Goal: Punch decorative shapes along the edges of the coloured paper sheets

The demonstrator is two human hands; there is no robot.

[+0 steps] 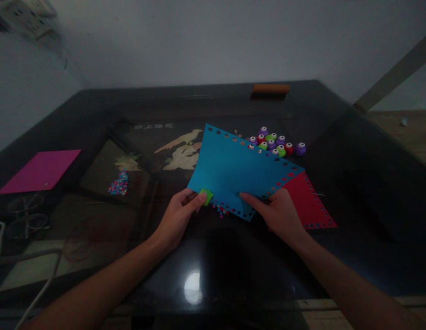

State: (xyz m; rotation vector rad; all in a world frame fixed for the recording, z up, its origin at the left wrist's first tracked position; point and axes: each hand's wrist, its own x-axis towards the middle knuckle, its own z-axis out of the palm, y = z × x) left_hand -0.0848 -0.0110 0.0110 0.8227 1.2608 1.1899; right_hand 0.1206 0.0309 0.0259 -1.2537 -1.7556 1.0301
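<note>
A blue sheet of paper (229, 160) is held up over the dark table, small shapes punched along several of its edges. My left hand (183, 208) grips a green craft punch (206, 196) at the sheet's lower left edge, thumb on top. At the lower right edge, my right hand (279, 213) pinches the sheet, thumb on its face and the other fingers behind. Under the sheet's right side lies a red sheet (305, 199) with punched edges. Small punched-out bits (221, 211) are scattered below the green punch.
Several purple, green and red craft punches (280, 142) stand behind the blue sheet. To the left lie a pile of confetti bits (119, 184) and a magenta sheet (42, 170). A brown cylindrical object (270, 89) rests at the table's far edge. White cables (49, 252) hang at lower left.
</note>
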